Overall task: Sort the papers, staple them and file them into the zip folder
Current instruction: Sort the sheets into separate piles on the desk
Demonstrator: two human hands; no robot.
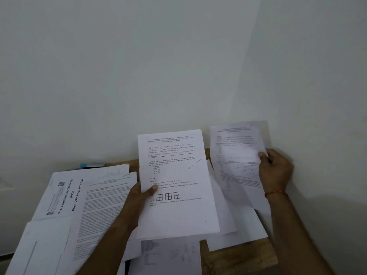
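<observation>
At frame centre the left hand [139, 195] holds a printed stack [174, 185] in its grip, thumb on the page. The right hand [275, 171] pinches 1 blurred sheet [236, 155] at right. More papers [65, 195] cover the worktop [238, 260] lower left.

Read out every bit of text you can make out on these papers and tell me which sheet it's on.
"Pre Examination Training (PET)": cover sheet at left.
"Post: CRP POs/ MT-XIV": same sheet.
Gridded sheet in left hand: print too small.
Blurred sheet in right hand: unreadable.
Other papers: unreadable.
</observation>
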